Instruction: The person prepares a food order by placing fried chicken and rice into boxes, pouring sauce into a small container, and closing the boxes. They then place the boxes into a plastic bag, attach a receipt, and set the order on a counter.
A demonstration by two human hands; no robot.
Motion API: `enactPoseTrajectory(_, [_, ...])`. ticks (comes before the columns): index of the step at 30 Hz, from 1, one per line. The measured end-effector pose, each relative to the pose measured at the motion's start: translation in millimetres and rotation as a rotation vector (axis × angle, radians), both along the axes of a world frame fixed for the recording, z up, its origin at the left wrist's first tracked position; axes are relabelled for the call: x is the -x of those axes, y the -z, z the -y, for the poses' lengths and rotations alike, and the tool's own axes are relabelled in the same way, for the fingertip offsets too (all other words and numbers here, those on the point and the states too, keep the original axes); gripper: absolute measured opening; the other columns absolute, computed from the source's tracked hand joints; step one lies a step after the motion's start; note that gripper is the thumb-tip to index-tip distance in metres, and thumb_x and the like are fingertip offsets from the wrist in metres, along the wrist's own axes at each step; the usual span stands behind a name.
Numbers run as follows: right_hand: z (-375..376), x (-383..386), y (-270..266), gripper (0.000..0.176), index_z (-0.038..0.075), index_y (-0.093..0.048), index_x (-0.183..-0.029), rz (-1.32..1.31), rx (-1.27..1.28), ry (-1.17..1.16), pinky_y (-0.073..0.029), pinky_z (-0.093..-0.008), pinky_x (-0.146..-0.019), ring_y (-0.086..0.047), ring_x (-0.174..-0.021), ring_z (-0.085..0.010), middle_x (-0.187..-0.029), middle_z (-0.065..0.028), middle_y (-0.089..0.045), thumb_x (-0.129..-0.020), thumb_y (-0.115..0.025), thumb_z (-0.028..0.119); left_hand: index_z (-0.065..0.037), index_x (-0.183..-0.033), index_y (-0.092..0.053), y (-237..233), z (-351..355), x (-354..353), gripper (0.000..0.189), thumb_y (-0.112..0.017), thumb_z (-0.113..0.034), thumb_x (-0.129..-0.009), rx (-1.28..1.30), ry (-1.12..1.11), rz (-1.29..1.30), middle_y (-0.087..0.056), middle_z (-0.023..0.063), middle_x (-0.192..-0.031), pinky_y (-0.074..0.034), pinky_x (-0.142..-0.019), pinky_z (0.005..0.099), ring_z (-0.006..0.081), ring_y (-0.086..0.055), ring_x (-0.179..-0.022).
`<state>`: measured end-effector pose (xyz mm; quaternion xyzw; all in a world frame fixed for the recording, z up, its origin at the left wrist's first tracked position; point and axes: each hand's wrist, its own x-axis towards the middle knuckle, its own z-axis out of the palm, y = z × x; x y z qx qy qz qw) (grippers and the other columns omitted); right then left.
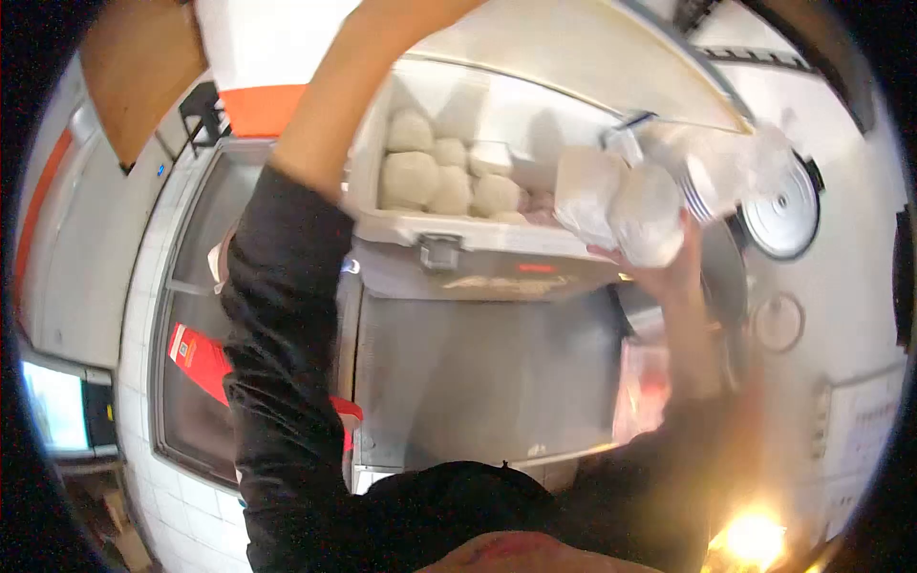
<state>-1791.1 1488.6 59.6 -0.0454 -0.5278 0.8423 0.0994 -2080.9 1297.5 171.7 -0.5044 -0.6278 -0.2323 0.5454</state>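
My right hand is closed from below around white plastic-wrapped bundles, blurred by motion. They are over the right end of an open cooler box. Inside it at the left lie several round, pale bundles, with some pinkish ones beside them. The cooler's lid stands raised behind it. My left arm reaches up past the cooler's left end, and its hand is beyond the top edge of the view.
Below the cooler is a grey metal surface. A glass-topped case with a red item stands at the left. A round metal lid is at the right, and a bright lamp glows at lower right.
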Motion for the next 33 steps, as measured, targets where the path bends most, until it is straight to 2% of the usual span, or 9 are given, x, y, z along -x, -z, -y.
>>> enactPoseTrajectory(3, [32.7,-120.6,19.8,0.079,0.012,-0.034,-0.142,-0.004,0.016,0.251,-0.032,-0.0688,-0.099,-0.033,-0.133,-0.0401,-0.147,-0.0102,-0.035,-0.081,-0.057,0.057,-0.033,-0.131,-0.053,54.2,18.5,-22.6,0.043,-0.054,-0.040,-0.089,0.111,-0.077,0.035,-0.063,-0.0033,-0.111,-0.042,-0.089,0.0380,0.0194,-0.058,-0.104])
enactPoseTrajectory(5, [60.4,-193.1,31.9,0.081,0.013,-0.035,-0.142,-0.113,-0.083,0.315,-0.034,-0.0710,-0.095,-0.036,-0.131,-0.0409,-0.146,-0.0116,-0.036,-0.078,-0.058,0.057,-0.026,-0.131,-0.054,83.3,38.1,-58.7,0.041,-0.053,-0.037,-0.091,0.144,-0.093,0.046,-0.055,0.0034,-0.129,-0.035,-0.100,0.0428,0.0222,-0.055,-0.114])
enactPoseTrajectory(9, [102.4,-329.0,56.2,0.082,0.011,-0.034,-0.143,-0.145,0.112,0.622,-0.034,-0.0676,-0.099,-0.040,-0.128,-0.0395,-0.145,-0.0136,-0.038,-0.076,-0.060,0.052,-0.015,-0.129,-0.055,125.4,30.0,-177.4,0.036,-0.056,-0.021,-0.093,0.018,0.144,0.452,-0.055,0.0138,-0.126,-0.037,-0.099,0.0423,0.0315,-0.052,-0.117])
enactPoseTrajectory(13, [172.9,-460.0,99.8,0.075,0.007,-0.040,-0.138,-0.032,0.200,0.987,-0.044,-0.0394,-0.100,-0.051,-0.120,-0.0233,-0.133,-0.0078,-0.051,-0.073,-0.073,0.025,-0.004,-0.131,-0.049,161.2,-19.3,-422.2,0.042,-0.050,-0.029,-0.098,0.265,1.056,1.156,-0.050,0.0110,-0.135,-0.040,-0.100,0.0382,0.0241,-0.048,-0.124])
enactPoseTrajectory(17, [295.5,-574.0,88.4,0.057,0.006,-0.053,-0.119,0.180,-0.284,1.396,-0.044,-0.0293,-0.089,-0.054,-0.105,-0.0150,-0.113,-0.0048,-0.058,-0.071,-0.079,0.021,-0.008,-0.140,-0.039,238.0,4.4,-678.9,0.059,-0.048,-0.045,-0.095,1.459,1.858,1.968,-0.050,0.0097,-0.133,-0.043,-0.098,0.0369,0.0228,-0.054,-0.115])
enactPoseTrajectory(19, [367.9,-629.3,94.9,0.057,0.006,-0.054,-0.119,0.279,-0.332,1.602,-0.043,-0.0303,-0.091,-0.054,-0.106,-0.0160,-0.112,-0.0064,-0.058,-0.071,-0.079,0.023,-0.006,-0.138,-0.040,260.6,51.8,-777.4,0.060,-0.049,-0.046,-0.094,1.693,1.854,1.731,-0.052,0.0100,-0.130,-0.046,-0.095,0.0369,0.0223,-0.055,-0.114])
enactPoseTrajectory(21, [412.0,-680.3,106.2,0.058,0.006,-0.054,-0.119,0.413,-0.376,1.739,-0.042,-0.0313,-0.092,-0.053,-0.107,-0.0170,-0.112,-0.0081,-0.059,-0.070,-0.080,0.025,-0.008,-0.133,-0.043,257.8,93.2,-866.7,0.050,-0.051,-0.040,-0.095,1.939,1.690,2.044,-0.056,0.0097,-0.123,-0.049,-0.091,0.0343,0.0220,-0.057,-0.110])
enactPoseTrajectory(22, [441.7,-694.3,115.2,0.059,0.007,-0.054,-0.119,0.429,-0.267,1.840,-0.041,-0.0331,-0.095,-0.052,-0.109,-0.0180,-0.112,-0.0094,-0.059,-0.071,-0.079,0.027,-0.008,-0.132,-0.044,314.4,105.2,-900.9,0.046,-0.053,-0.034,-0.095,2.047,1.934,2.185,-0.058,0.0097,-0.119,-0.051,-0.088,0.0339,0.0215,-0.060,-0.105])
enactPoseTrajectory(33, [554.4,-814.8,171.9,0.068,0.006,-0.051,-0.122,1.006,-0.048,2.466,-0.041,-0.0418,-0.097,-0.050,-0.117,-0.0317,-0.122,-0.0161,-0.049,-0.068,-0.083,0.032,-0.010,-0.125,-0.051,365.9,228.6,-1119.3,0.048,-0.043,-0.045,-0.094,3.008,1.039,2.144,-0.056,0.0115,-0.118,-0.050,-0.089,0.0402,0.0249,-0.059,-0.107])
